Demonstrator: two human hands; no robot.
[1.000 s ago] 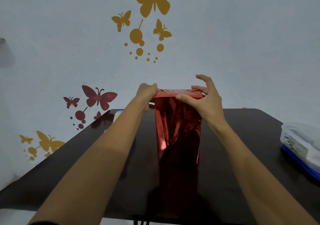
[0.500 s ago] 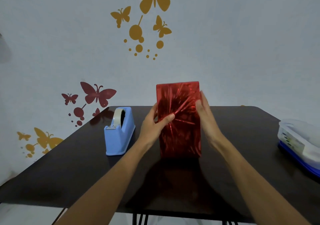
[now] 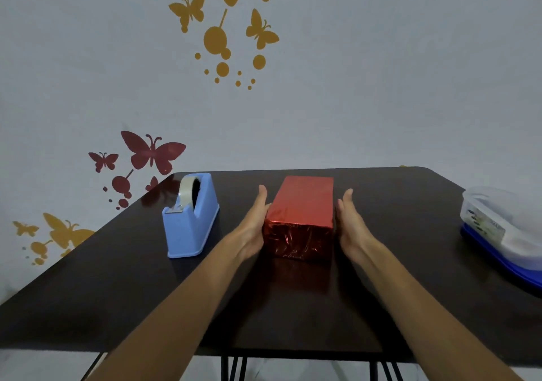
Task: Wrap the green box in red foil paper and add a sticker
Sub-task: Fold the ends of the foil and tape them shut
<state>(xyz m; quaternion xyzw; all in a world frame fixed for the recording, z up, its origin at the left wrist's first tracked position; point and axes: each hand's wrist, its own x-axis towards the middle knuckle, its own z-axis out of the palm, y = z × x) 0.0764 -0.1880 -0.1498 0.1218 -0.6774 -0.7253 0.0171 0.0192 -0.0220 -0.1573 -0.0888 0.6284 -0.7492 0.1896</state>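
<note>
Two hands are being held flat beside the foil-wrapped box (image 3: 302, 204), which is lying centrally on the bench (image 3: 293, 307): the left hand (image 3: 254, 229) at its nine o'clock, touching, the right hand (image 3: 350, 228) at three o'clock, just beside. Fingers (image 3: 262, 197) are being held straight, gripping nothing. Likely the box is being squared; light, even pressure is being called for.

Shiny red foil box (image 3: 302, 204), light blue tape dispenser (image 3: 192, 225), dark brown table (image 3: 410, 234).

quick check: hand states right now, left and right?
Left hand: open, fingers straight, flat against the left side of the red-wrapped box.
Right hand: open, fingers straight, beside the box's right side; contact cannot be told.
</note>
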